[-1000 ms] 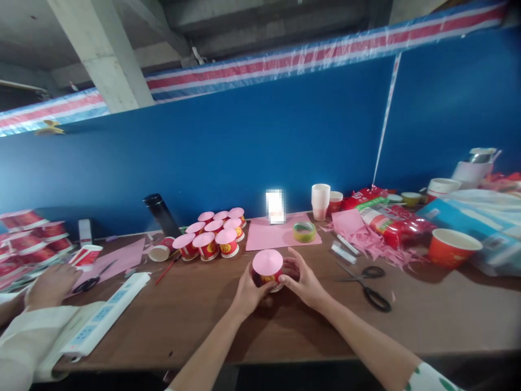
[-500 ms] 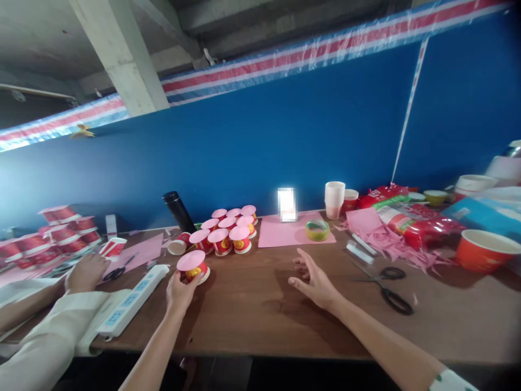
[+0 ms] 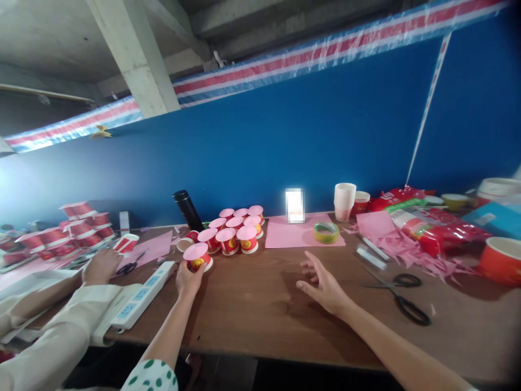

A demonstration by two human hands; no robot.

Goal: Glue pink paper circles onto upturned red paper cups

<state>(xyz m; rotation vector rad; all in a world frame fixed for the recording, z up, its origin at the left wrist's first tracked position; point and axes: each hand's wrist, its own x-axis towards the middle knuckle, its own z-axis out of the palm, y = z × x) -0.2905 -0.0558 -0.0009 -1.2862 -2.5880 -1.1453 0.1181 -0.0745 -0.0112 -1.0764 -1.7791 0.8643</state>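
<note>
My left hand (image 3: 188,278) grips an upturned red paper cup with a pink paper top (image 3: 197,257), set down at the front left of a cluster of several like cups (image 3: 236,228) on the brown table (image 3: 260,320). My right hand (image 3: 323,285) hovers over the table's middle with fingers spread and nothing in it. A pink paper sheet (image 3: 297,236) with a roll of green tape (image 3: 326,232) lies beyond it.
Black scissors (image 3: 402,298) and pink paper scraps (image 3: 402,244) lie to the right, with an orange bowl (image 3: 500,260) at the far right. A white power strip (image 3: 140,296) lies at left. Another person's hand (image 3: 101,266) rests near more cups (image 3: 77,228). A black flask (image 3: 186,209) leans on the blue wall.
My left hand carried the pink-topped cup from the table's middle to the left, up to the cup cluster. My right hand let go of it and opened. The view swung left.
</note>
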